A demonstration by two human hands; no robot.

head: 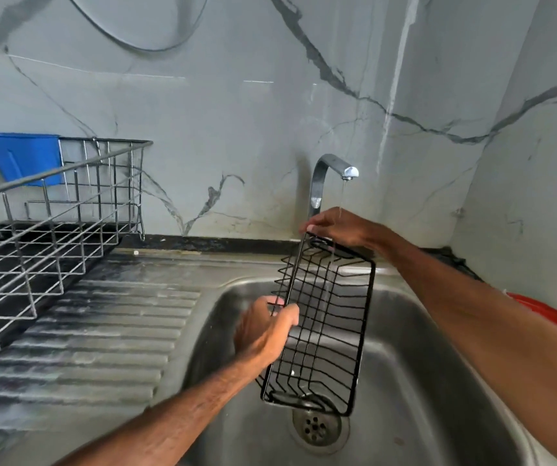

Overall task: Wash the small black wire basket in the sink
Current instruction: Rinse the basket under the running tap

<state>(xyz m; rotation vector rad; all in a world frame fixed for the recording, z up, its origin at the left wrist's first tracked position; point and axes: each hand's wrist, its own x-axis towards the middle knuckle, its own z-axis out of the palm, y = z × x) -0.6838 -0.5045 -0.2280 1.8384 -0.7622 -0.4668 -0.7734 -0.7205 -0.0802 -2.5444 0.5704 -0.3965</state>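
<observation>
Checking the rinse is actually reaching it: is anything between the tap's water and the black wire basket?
Partly. The right hand, gripping the basket's top end, sits under the tap, so the stream hits the hand first, then runs down into the basket.

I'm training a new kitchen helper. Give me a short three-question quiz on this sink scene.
1. True or false: the tap is running.
2. Which hand holds the top end of the black wire basket: A) left hand, B) right hand?
3. What lies in the sink directly under the basket's bottom end?

Key: 1 true. 2 B. 3 the drain.
</observation>
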